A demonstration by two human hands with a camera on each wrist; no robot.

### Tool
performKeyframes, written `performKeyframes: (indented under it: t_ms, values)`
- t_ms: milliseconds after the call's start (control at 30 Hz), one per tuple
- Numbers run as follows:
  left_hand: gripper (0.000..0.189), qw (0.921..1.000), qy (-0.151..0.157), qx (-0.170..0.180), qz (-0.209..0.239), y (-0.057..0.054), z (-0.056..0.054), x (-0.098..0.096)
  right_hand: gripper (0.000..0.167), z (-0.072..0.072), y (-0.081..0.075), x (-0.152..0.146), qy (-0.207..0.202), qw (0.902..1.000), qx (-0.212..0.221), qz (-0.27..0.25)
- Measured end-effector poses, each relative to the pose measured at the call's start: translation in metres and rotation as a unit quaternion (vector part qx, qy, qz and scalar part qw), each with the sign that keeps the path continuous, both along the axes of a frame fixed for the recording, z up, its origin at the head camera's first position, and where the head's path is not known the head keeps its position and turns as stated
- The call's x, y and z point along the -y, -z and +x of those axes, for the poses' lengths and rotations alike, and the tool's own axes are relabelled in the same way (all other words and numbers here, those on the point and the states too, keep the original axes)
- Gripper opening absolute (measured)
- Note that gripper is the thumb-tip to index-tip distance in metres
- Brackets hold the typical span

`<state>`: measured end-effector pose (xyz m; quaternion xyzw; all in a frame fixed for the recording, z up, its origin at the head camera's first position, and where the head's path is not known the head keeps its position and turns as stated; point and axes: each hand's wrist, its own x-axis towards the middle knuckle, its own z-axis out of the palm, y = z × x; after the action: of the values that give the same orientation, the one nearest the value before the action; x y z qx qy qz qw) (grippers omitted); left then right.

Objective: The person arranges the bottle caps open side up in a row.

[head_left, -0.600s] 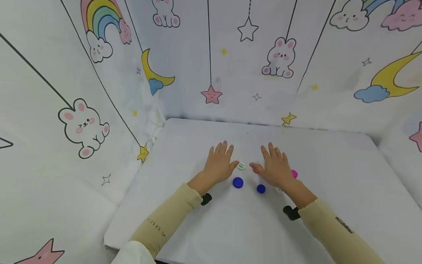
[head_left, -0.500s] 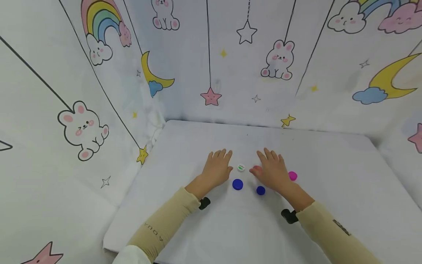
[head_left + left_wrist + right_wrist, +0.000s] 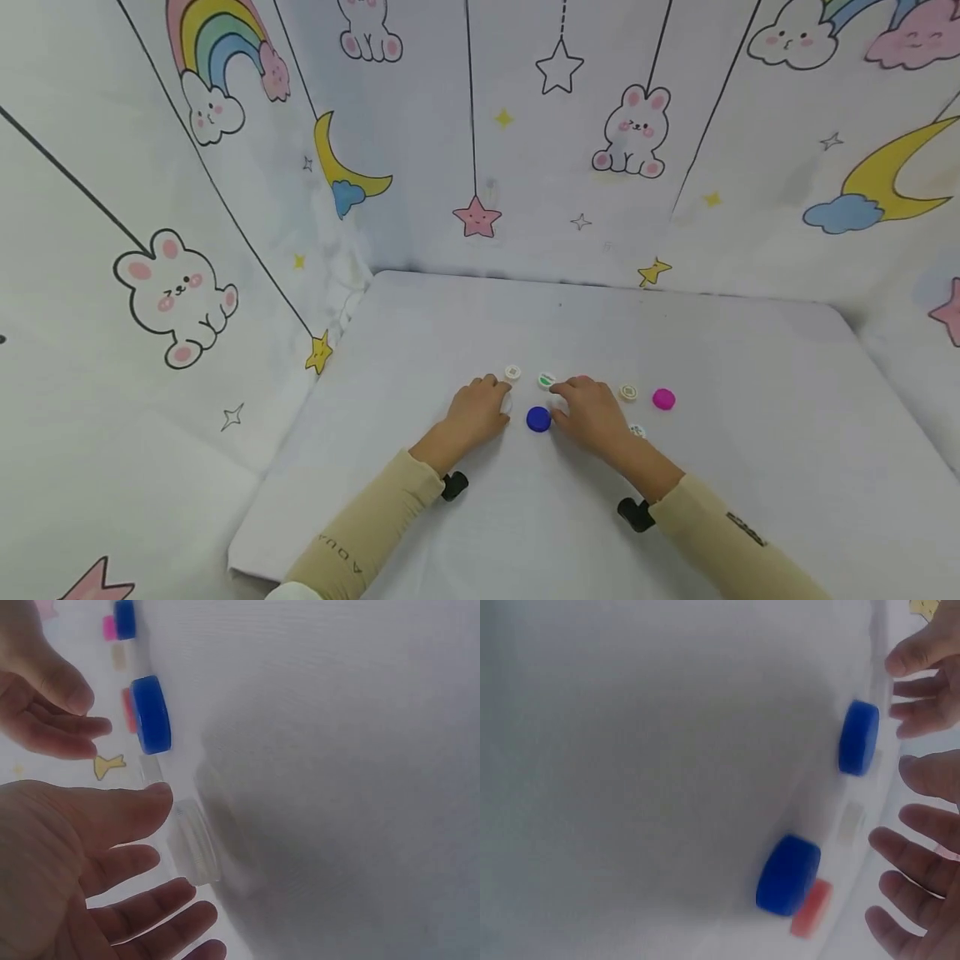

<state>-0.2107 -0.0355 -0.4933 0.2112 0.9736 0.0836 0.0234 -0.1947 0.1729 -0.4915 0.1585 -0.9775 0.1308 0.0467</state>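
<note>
In the head view my left hand (image 3: 474, 410) is beside a whitish, translucent bottle cap (image 3: 193, 844). The left wrist view has its thumb near the cap's upper edge and its fingers loosely spread; whether they touch cannot be told. My right hand (image 3: 592, 417) hovers beside the large blue cap (image 3: 538, 419), fingers relaxed, nothing seen between them. The smaller blue cap (image 3: 789, 875) is hidden from the head view behind this hand. A white cap with a green mark (image 3: 546, 380) lies by its fingertips, and a red cap (image 3: 811, 907) is mostly covered in the head view.
Other caps lie on the white table (image 3: 450, 317): a white one (image 3: 512, 372), a beige one (image 3: 628, 392), a magenta one (image 3: 663, 399) and a patterned white one (image 3: 637, 431). Cartoon-printed cloth walls (image 3: 420, 125) stand behind and at the sides.
Both hands, spread over the caps before, have drawn back toward the body with fingers bent more. The right hand shifted left over the small blue cap. White and beige caps came into sight.
</note>
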Motion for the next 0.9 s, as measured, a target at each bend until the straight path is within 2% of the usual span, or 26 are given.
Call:
performKeyframes:
  t_ms: [167,367,667,900]
  values:
    - [0.051,0.9999,-0.012,0.001,0.009,0.004,-0.002,0.005,0.039,-0.004,0.005,0.015,-0.018,0.9998,0.003,-0.002]
    - [0.051,0.9987,-0.022,-0.002,0.046,0.008,-0.003,0.011,0.043,-0.01,0.016,0.031,-0.022,0.9995,0.021,-0.008]
    - [0.047,0.9972,-0.009,0.021,0.071,0.024,-0.013,0.022,0.046,-0.015,0.026,0.046,-0.039,0.999,0.002,-0.021]
    - [0.045,0.9948,0.0,0.028,0.098,0.028,-0.017,0.026,0.05,-0.018,0.03,0.05,-0.042,0.9991,0.002,-0.01]
